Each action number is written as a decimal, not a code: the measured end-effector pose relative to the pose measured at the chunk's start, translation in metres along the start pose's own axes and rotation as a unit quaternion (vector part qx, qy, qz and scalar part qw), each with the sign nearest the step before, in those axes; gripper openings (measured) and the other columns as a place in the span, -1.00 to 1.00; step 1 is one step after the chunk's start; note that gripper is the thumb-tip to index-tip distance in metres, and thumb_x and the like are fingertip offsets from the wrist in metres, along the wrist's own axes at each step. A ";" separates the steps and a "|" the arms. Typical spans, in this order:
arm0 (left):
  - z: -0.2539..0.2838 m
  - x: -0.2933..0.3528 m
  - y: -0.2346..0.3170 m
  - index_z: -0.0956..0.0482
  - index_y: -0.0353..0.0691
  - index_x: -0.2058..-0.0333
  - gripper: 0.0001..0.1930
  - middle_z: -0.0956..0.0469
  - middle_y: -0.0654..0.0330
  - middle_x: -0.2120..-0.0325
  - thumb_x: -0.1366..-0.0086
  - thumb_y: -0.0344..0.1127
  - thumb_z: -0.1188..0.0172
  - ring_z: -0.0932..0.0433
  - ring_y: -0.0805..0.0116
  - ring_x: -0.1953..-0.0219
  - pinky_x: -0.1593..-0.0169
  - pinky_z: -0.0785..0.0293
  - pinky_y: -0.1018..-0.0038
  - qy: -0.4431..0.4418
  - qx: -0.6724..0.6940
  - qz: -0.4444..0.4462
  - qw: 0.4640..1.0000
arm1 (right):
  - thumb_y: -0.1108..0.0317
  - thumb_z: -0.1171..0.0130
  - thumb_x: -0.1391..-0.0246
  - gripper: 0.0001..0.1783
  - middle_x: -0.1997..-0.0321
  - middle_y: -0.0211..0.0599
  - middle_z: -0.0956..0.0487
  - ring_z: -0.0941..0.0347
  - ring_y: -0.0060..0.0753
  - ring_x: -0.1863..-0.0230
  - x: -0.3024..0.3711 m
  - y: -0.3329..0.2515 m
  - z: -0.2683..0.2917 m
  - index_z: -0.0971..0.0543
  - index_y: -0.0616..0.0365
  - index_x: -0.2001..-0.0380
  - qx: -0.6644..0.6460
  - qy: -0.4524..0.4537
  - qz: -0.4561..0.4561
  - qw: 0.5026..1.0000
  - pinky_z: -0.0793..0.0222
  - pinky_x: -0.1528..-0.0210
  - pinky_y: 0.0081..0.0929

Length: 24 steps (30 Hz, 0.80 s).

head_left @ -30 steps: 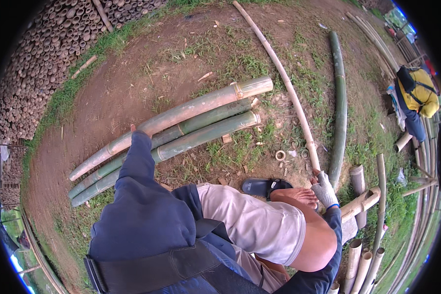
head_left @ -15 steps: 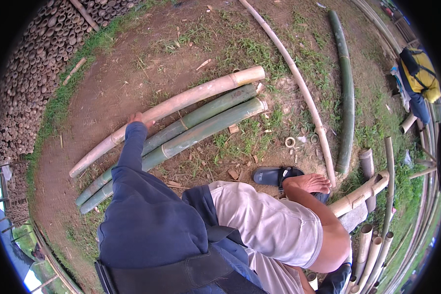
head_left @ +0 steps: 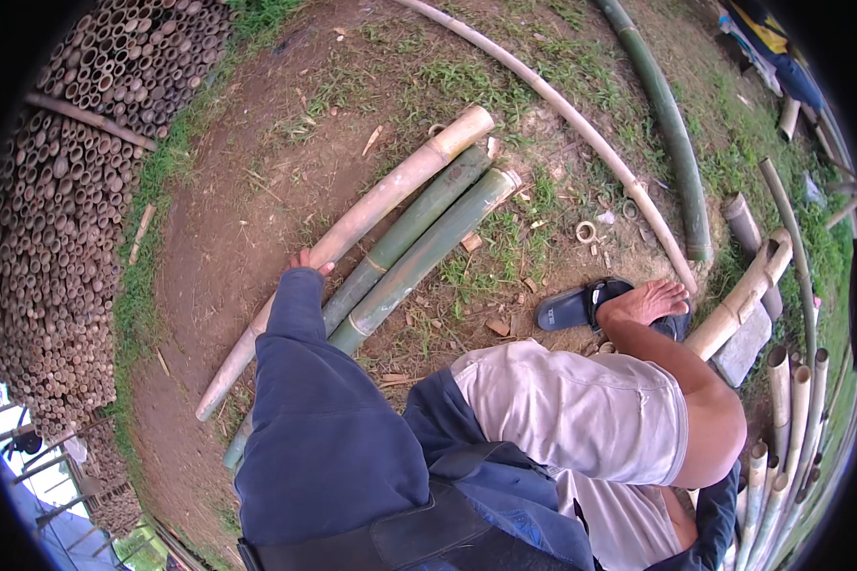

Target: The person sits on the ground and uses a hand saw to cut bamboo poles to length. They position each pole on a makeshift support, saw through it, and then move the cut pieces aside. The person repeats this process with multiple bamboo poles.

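Note:
My left hand (head_left: 311, 260), in a dark blue sleeve, grips a thick pale bamboo pole (head_left: 400, 188) near its middle, its fingers partly hidden by the sleeve and pole. Two green bamboo poles, an inner one (head_left: 427, 201) and an outer one (head_left: 440, 246), lie on the ground along the pale pole's right side. My left forearm reaches over their lower parts. At the lower right, a dark sleeve (head_left: 719, 519) shows beside my bent knee; my right hand is out of sight.
A big stack of cut bamboo (head_left: 62, 238) stands at the left. A slim pole (head_left: 581, 119) and a green one (head_left: 665, 114) lie beyond my sandal (head_left: 567, 306). A notched bamboo piece (head_left: 733, 300) rests by a stone block (head_left: 743, 347); several upright tubes (head_left: 790, 409) are nearer.
The view has turned, so the poles appear steeper and the bamboo stack fills more of the left. My left hand stays on the pale pole.

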<state>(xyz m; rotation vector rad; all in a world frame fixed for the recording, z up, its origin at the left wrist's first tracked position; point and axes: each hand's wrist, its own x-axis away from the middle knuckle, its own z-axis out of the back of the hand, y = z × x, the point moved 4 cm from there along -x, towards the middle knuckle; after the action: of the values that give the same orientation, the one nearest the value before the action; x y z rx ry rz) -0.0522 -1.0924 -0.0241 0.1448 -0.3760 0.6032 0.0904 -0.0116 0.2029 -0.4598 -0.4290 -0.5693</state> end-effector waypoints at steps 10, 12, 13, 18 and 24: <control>-0.003 -0.030 0.001 -0.42 -0.13 -0.36 -0.16 -0.36 -0.13 -0.40 -0.29 0.29 -0.37 -0.32 -0.16 -0.47 -0.48 -0.30 -0.02 -0.151 -0.169 0.141 0.964 | 0.16 -0.32 -0.28 -0.47 -0.19 0.14 -0.59 -0.56 0.28 -0.20 0.024 0.001 -0.016 -0.55 0.11 -0.24 0.078 -0.042 -0.007 0.996 -0.46 -0.26 -0.01; -0.010 -0.028 -0.009 -0.45 -0.14 -0.34 -0.20 -0.39 -0.13 -0.37 -0.30 0.25 -0.37 -0.34 -0.15 -0.46 -0.47 -0.32 -0.01 -0.144 -0.154 0.200 0.957 | 0.11 -0.30 -0.27 -0.45 -0.19 0.21 -0.56 -0.55 0.34 -0.19 0.024 0.001 -0.026 -0.53 0.08 -0.26 0.137 -0.083 0.011 0.987 -0.48 -0.26 0.01; -0.014 -0.026 -0.013 -0.46 -0.15 -0.33 -0.22 -0.41 -0.12 -0.36 -0.31 0.24 -0.37 -0.35 -0.14 -0.45 -0.46 -0.32 0.00 -0.138 -0.146 0.234 0.951 | 0.09 -0.30 -0.26 -0.44 -0.20 0.21 -0.55 -0.55 0.34 -0.20 0.024 0.003 -0.031 -0.53 0.08 -0.26 0.149 -0.100 -0.004 0.984 -0.49 -0.26 0.02; -0.012 -0.021 0.052 -0.56 -0.17 -0.23 -0.38 -0.51 -0.11 -0.25 -0.35 0.09 -0.37 -0.45 -0.12 -0.36 -0.41 -0.39 0.05 0.050 -0.042 0.072 0.995 | 0.07 -0.35 -0.21 -0.39 -0.18 0.26 -0.56 -0.57 0.32 -0.18 0.015 -0.011 -0.040 -0.52 0.07 -0.26 0.164 -0.170 0.026 0.971 -0.52 -0.22 0.07; 0.005 0.063 0.344 -0.63 -0.22 -0.08 -0.70 -0.58 -0.05 -0.05 -0.39 -0.36 -0.29 -0.59 -0.07 -0.10 -0.27 -0.50 0.12 0.165 0.183 -0.459 0.854 | 0.16 -0.33 -0.26 -0.45 -0.01 0.13 -0.56 -0.57 0.29 -0.05 -0.002 -0.053 -0.021 -0.54 0.09 -0.26 0.060 -0.050 0.148 0.986 -0.54 -0.09 0.06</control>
<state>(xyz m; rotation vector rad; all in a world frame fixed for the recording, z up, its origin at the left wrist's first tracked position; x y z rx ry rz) -0.2041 -0.7800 0.0132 0.5444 0.1702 -0.2679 0.0628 -0.0614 0.1998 -0.4286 -0.4773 -0.2324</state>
